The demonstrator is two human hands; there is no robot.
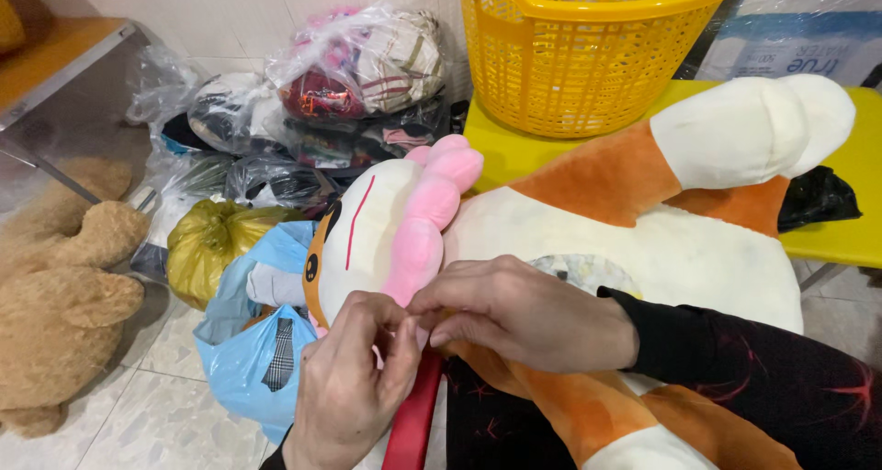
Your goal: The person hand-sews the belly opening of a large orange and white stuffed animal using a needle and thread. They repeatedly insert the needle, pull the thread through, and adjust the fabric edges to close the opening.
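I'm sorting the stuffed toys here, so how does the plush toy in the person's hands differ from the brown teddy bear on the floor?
The plush toy is orange, white and pink; the teddy bear is plain tan brown. The plush toy lies across the person's lap and the yellow table, with the left hand and right hand pinching at its neck; the teddy bear lies untouched on the tiled floor. The plush toy looks smooth, the teddy bear shaggy. Both are large soft toys.

The plush toy [643, 222] lies across the person's lap, head to the left, with both hands at its neck: left hand [354, 387] just left of right hand [524, 314], fingertips touching. Behind it, a laundry basket [588, 56] stands on a table [850, 231]. Left of the toy, bags [248, 341] sit on the floor, a teddy bear [64, 286] beyond them.
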